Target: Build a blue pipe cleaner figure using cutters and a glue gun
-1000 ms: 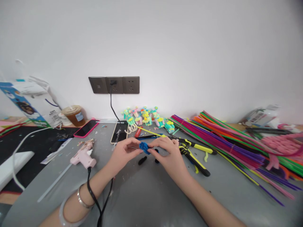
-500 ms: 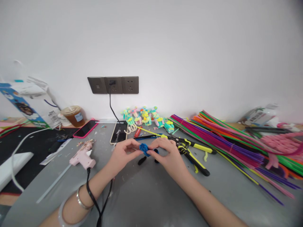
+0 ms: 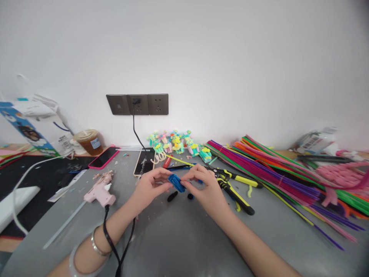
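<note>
A small folded bundle of blue pipe cleaner (image 3: 176, 182) is held up between both hands over the grey table (image 3: 178, 238). My left hand (image 3: 152, 186) pinches its left end between thumb and fingers. From the right, my right hand (image 3: 203, 186) pinches the other side. Two short black fuzzy pieces (image 3: 172, 196) lie on the table just below the hands. Beyond my right hand rest yellow-and-black pliers (image 3: 233, 188), partly covered by it.
A pink glue gun (image 3: 100, 192) lies left, its black cord crossing my left forearm. Colourful pipe cleaners (image 3: 276, 181) spread at right. Fuzzy figures (image 3: 175, 142) stand by the wall. Two phones (image 3: 104, 157) and a drink cup (image 3: 88, 141) sit at back left.
The blue bundle has been turned between my fingers, so its long folded side shows now instead of its looped end. Both hands stay in nearly the same place.
</note>
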Action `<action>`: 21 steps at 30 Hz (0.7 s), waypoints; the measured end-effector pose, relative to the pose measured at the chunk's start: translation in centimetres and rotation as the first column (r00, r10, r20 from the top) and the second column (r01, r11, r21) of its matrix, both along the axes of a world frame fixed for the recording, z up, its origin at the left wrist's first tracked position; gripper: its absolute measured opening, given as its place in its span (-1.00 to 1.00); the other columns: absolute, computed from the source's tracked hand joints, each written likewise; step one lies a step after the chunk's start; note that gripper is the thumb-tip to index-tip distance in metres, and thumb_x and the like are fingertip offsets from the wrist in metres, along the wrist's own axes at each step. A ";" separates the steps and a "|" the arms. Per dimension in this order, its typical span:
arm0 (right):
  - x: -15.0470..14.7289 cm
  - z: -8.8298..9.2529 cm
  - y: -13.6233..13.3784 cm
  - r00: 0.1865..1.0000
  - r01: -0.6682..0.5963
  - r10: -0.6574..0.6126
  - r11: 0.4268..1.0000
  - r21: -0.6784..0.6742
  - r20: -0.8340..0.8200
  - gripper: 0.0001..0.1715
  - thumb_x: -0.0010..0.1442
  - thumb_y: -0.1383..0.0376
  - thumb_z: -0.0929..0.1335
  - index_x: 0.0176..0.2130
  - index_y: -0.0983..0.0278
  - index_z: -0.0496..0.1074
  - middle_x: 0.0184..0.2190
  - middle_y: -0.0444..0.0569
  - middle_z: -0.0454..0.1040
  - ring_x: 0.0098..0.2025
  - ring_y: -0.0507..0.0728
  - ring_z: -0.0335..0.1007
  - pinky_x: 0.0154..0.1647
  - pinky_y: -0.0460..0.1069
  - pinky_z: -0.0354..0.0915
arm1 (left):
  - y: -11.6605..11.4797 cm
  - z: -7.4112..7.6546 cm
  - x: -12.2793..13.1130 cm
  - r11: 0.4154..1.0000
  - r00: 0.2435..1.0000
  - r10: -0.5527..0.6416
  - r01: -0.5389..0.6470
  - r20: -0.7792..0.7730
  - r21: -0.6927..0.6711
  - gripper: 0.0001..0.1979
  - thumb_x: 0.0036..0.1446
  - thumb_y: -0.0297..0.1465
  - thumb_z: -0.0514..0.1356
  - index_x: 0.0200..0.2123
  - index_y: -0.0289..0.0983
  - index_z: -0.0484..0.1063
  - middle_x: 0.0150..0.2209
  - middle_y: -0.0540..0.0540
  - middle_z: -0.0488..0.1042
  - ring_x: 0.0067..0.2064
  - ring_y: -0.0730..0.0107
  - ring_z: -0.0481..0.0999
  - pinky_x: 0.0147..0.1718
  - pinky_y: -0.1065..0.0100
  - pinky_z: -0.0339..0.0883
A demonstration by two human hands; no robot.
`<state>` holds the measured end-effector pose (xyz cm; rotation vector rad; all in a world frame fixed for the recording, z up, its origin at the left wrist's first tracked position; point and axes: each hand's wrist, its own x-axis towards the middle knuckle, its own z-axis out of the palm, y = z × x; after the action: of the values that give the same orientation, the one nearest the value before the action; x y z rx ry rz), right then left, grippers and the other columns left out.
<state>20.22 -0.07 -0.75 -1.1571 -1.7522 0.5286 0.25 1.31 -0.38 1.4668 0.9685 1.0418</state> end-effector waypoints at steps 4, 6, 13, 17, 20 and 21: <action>0.2 0.0 0.3 0.996 -0.059 0.055 0.996 -0.068 -0.066 -0.89 0.13 0.34 0.42 -0.44 0.20 0.52 -0.43 -0.09 0.42 -0.34 0.13 0.31 -0.27 0.04 0.13 | 0.0 0.1 -0.1 1.000 1.000 -0.013 0.013 -0.025 0.007 -0.77 -0.02 -0.42 0.35 -0.23 -0.30 0.51 -0.31 -0.11 0.63 -0.31 0.34 0.60 -0.35 0.38 0.52; 0.3 0.1 0.4 0.996 -0.066 0.061 0.993 -0.098 -0.058 -0.89 0.13 0.33 0.42 -0.44 0.20 0.52 -0.43 -0.08 0.41 -0.34 0.13 0.30 -0.28 0.04 0.14 | 0.0 0.0 -0.1 1.000 0.999 -0.020 0.020 -0.031 0.007 -0.77 -0.01 -0.41 0.35 -0.22 -0.30 0.51 -0.28 -0.13 0.64 -0.28 0.31 0.62 -0.31 0.36 0.53; 0.3 0.2 0.2 0.999 -0.047 0.047 0.996 -0.080 -0.006 -0.88 0.16 0.33 0.41 -0.43 0.20 0.54 -0.44 -0.10 0.40 -0.37 0.11 0.30 -0.30 0.03 0.12 | 0.0 -0.3 -0.3 0.999 0.999 -0.041 0.041 -0.024 -0.009 -0.70 0.00 -0.41 0.36 -0.14 -0.30 0.50 -0.23 -0.16 0.66 -0.20 0.23 0.66 -0.22 0.28 0.56; 0.2 0.3 0.1 0.999 -0.010 0.012 0.998 -0.068 0.037 -0.89 0.14 0.32 0.43 -0.44 0.20 0.54 -0.44 -0.11 0.39 -0.37 0.11 0.30 -0.25 0.05 0.11 | -0.1 -0.2 -0.2 0.999 0.999 -0.046 0.046 -0.011 -0.007 -0.64 -0.01 -0.44 0.37 -0.08 -0.29 0.49 -0.19 -0.16 0.66 -0.13 0.23 0.65 -0.17 0.30 0.54; 0.1 0.4 0.0 0.997 0.011 -0.006 0.998 -0.065 0.080 -0.88 0.16 0.30 0.43 -0.43 0.19 0.53 -0.44 -0.13 0.40 -0.37 0.11 0.31 -0.15 0.09 0.09 | -0.2 -0.1 -0.1 0.998 0.998 -0.055 0.055 -0.010 -0.019 -0.56 -0.05 -0.41 0.40 -0.05 -0.28 0.47 -0.15 -0.18 0.65 -0.10 0.20 0.64 -0.17 0.28 0.54; 0.1 0.4 0.0 0.996 0.012 -0.006 0.998 -0.065 0.090 -0.88 0.16 0.30 0.42 -0.43 0.19 0.53 -0.43 -0.13 0.40 -0.37 0.11 0.32 -0.13 0.11 0.08 | -0.2 -0.1 -0.2 0.998 0.998 -0.055 0.055 -0.015 -0.019 -0.57 -0.05 -0.40 0.41 -0.06 -0.29 0.48 -0.15 -0.19 0.65 -0.09 0.19 0.63 -0.16 0.27 0.54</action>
<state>20.34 -0.08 -0.31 -1.2509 -1.8168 0.5389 0.09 1.08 -0.46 1.4799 0.9411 0.9808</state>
